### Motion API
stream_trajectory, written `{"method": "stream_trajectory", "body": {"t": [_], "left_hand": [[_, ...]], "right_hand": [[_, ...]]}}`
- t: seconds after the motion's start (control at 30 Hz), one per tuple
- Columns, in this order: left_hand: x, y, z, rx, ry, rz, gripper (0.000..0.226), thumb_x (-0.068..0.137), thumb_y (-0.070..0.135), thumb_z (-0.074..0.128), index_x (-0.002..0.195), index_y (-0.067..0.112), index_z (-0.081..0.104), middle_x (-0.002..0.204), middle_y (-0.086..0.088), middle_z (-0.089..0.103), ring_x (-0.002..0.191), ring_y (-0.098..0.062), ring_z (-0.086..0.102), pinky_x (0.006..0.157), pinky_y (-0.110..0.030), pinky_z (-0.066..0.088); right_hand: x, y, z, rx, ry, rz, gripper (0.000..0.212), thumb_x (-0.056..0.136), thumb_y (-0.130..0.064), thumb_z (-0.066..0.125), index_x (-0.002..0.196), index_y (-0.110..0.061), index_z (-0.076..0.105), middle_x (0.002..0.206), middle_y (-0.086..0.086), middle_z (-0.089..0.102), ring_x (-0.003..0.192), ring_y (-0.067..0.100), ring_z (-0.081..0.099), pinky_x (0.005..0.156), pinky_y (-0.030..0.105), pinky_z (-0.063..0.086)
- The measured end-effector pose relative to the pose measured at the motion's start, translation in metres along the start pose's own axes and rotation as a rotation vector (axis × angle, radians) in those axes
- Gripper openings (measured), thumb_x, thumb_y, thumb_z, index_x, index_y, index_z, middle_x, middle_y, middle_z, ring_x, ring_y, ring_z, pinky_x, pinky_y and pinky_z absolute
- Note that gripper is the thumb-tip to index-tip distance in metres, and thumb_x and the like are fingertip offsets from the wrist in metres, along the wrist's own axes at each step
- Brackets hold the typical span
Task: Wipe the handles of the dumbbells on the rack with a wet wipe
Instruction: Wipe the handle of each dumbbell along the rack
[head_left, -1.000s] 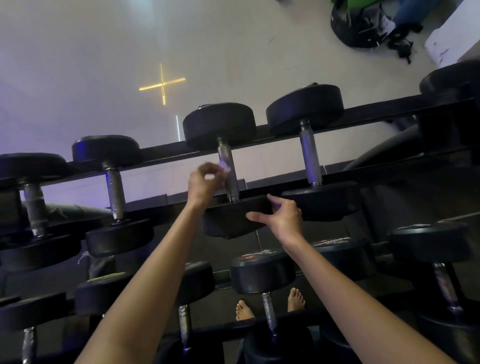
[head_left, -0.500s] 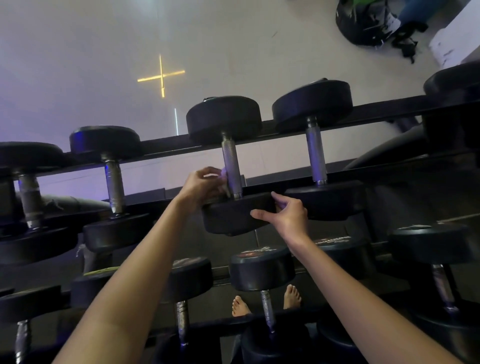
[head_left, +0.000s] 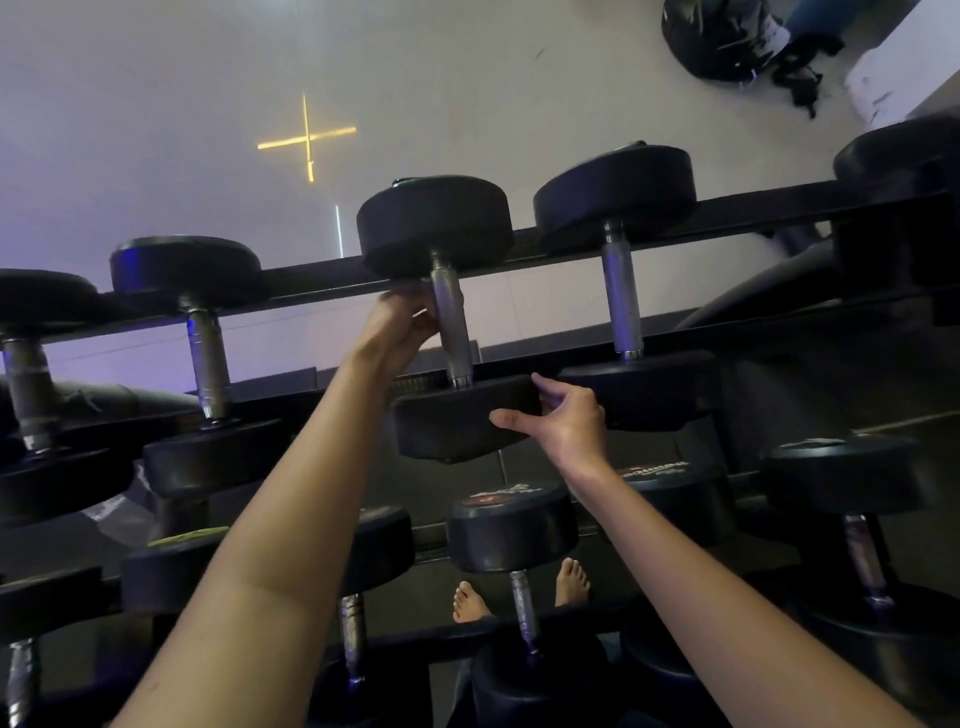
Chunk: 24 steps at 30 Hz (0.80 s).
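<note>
The rack's (head_left: 727, 218) top tier holds several black dumbbells with knurled steel handles. My left hand (head_left: 400, 327) is curled against the left side of the middle dumbbell's handle (head_left: 451, 322), near its upper half. Only a pale sliver of the wet wipe (head_left: 423, 312) shows between the fingers. My right hand (head_left: 566, 421) grips the right corner of that dumbbell's near head (head_left: 457, 426), thumb on the front face and fingers over the top edge.
More dumbbells sit on either side, one handle (head_left: 621, 301) to the right and another (head_left: 208, 358) to the left. A lower tier of dumbbells (head_left: 511, 525) lies under my arms. Bare feet (head_left: 470, 603) show below, and a dark bag (head_left: 727, 36) lies on the floor beyond the rack.
My left hand slid down the middle handle with the wipe, then back up towards its upper half. My right hand stayed on the near head.
</note>
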<state>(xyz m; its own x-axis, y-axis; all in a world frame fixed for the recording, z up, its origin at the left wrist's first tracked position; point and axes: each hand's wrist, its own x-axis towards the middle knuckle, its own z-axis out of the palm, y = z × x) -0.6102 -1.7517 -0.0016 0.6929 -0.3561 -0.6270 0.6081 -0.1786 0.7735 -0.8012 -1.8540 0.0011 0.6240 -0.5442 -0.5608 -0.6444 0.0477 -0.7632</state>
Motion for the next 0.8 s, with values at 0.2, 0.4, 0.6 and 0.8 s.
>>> {"method": "stream_trajectory", "body": {"t": [0.2,0.4,0.6,0.8], "left_hand": [[-0.031,-0.027,-0.010,0.122,0.038,-0.066,0.014,0.094,0.011,0.054,0.094,0.006,0.067,0.076,-0.008,0.061,0.069,-0.020,0.057,0.078,-0.036,0.051],[-0.024,-0.018,0.001,0.913,0.077,0.890,0.021,0.092,0.013,0.055,0.107,0.010,0.069,0.108,-0.005,0.069,0.102,-0.016,0.061,0.092,-0.027,0.045],[-0.008,-0.014,-0.017,1.637,-0.463,1.364,0.031,0.090,0.018,0.047,0.107,0.004,0.069,0.112,-0.013,0.067,0.112,-0.029,0.060,0.105,-0.035,0.038],[0.008,0.018,-0.004,1.807,-0.381,1.400,0.035,0.092,0.018,0.038,0.088,0.010,0.071,0.092,-0.006,0.071,0.095,-0.028,0.065,0.098,-0.039,0.044]], "right_hand": [[0.001,0.000,0.000,0.012,-0.004,0.008,0.088,0.053,-0.033,0.087,0.132,-0.013,0.052,0.131,0.007,0.057,0.122,0.019,0.052,0.098,0.032,0.047],[-0.001,-0.002,-0.001,0.011,-0.006,0.002,0.088,0.055,-0.034,0.087,0.133,-0.013,0.051,0.130,0.006,0.058,0.123,0.019,0.052,0.094,0.025,0.043],[0.000,-0.003,0.000,-0.026,0.017,-0.013,0.088,0.055,-0.035,0.087,0.132,-0.012,0.053,0.131,0.008,0.058,0.123,0.019,0.053,0.099,0.028,0.044],[0.000,-0.003,-0.001,-0.038,-0.001,-0.015,0.087,0.057,-0.034,0.086,0.134,-0.013,0.051,0.131,0.008,0.058,0.123,0.021,0.052,0.094,0.027,0.045]]}}
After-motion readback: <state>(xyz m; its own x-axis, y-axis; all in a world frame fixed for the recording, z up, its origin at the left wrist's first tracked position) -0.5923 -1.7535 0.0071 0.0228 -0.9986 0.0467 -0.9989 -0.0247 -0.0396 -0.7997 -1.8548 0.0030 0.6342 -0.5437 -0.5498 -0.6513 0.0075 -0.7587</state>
